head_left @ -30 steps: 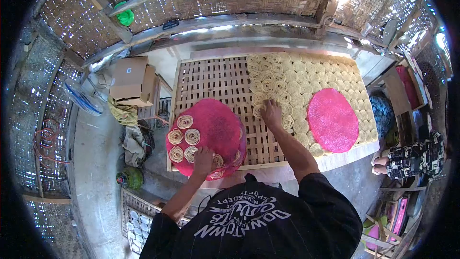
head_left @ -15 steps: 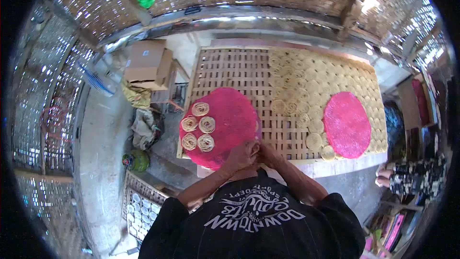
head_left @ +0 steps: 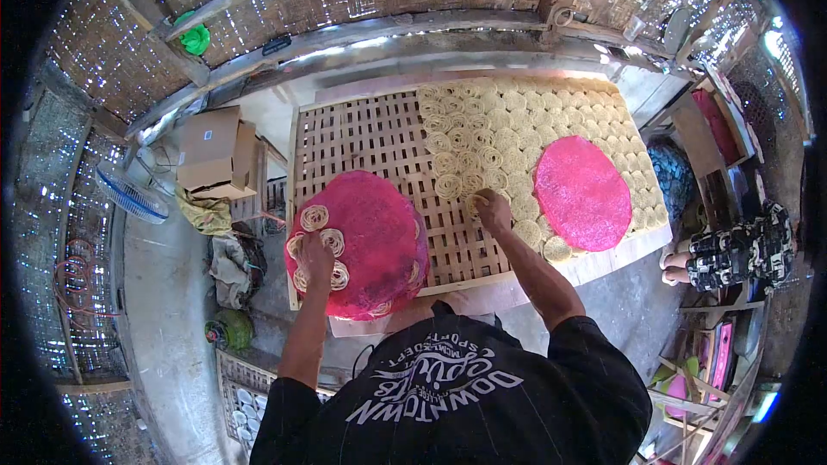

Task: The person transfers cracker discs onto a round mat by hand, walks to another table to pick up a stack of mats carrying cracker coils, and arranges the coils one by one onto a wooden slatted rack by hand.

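Note:
My left hand (head_left: 317,263) is over the round pink cloth-like disc (head_left: 370,224) on the left, its fingers among several pale coiled rings (head_left: 314,217); whether it grips one is hidden. My right hand (head_left: 493,210) has its fingers closed on a coiled ring (head_left: 476,203) at the edge of the rows laid on the slatted bamboo rack (head_left: 357,142). Yellowish coils (head_left: 517,112) cover the rack's right part in rows. On top of them lies a second pink disc (head_left: 583,194).
A cardboard box (head_left: 215,151) and a fan (head_left: 131,193) stand at the left, with a green gas cylinder (head_left: 229,329) below. Another person's legs in patterned shorts (head_left: 741,247) show at the right. Shelves line the right wall.
From being together near my body, my hands have moved apart, the left onto the coils on the left disc, the right to the rack. The camera view has also shifted.

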`<action>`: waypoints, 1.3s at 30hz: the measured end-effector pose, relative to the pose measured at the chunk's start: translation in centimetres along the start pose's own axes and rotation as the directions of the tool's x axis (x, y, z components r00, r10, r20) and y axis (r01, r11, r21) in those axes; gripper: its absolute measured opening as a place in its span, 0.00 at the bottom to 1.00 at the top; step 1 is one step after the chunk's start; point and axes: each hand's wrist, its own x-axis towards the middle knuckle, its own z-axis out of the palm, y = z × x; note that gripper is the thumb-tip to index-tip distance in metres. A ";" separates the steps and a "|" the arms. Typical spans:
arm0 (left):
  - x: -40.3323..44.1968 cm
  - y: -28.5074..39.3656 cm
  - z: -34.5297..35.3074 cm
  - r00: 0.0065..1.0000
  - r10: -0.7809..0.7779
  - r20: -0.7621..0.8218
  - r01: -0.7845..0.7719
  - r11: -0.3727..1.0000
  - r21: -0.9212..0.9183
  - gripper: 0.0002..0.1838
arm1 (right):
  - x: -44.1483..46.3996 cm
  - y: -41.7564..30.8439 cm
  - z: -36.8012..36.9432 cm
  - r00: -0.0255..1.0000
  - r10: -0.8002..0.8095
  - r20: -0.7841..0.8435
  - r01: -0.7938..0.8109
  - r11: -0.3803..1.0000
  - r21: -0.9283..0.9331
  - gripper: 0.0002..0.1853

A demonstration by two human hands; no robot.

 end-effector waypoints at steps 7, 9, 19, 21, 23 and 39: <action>2.7 0.2 1.8 0.974 -0.155 0.166 0.178 0.975 -0.131 0.14 | -1.0 -3.1 -1.2 0.924 -0.335 -0.183 0.240 0.882 -0.405 0.16; 2.3 1.3 2.2 0.991 -0.133 0.027 0.134 0.989 -0.062 0.10 | -2.9 -5.2 -0.8 0.918 -0.366 -0.156 0.277 0.869 -0.409 0.17; -0.5 7.0 -1.4 0.994 -0.108 -0.004 0.095 0.897 -0.432 0.13 | -9.6 -8.7 10.7 0.707 0.126 0.696 -0.519 0.760 0.390 0.24; -2.8 9.9 -2.4 0.994 0.112 0.006 -0.089 0.822 -0.563 0.13 | -9.0 -9.4 10.5 0.504 0.154 0.850 -0.785 0.492 0.377 0.25; -4.5 12.3 -3.1 0.906 0.405 -0.125 -0.372 0.617 -0.693 0.13 | -7.7 -11.2 8.6 0.433 0.039 0.901 -0.850 0.351 0.393 0.22; 6.6 -1.1 2.2 0.912 -0.410 0.027 0.408 0.911 0.058 0.29 | -1.1 -4.4 2.6 0.984 -0.132 0.122 0.170 0.901 -0.400 0.20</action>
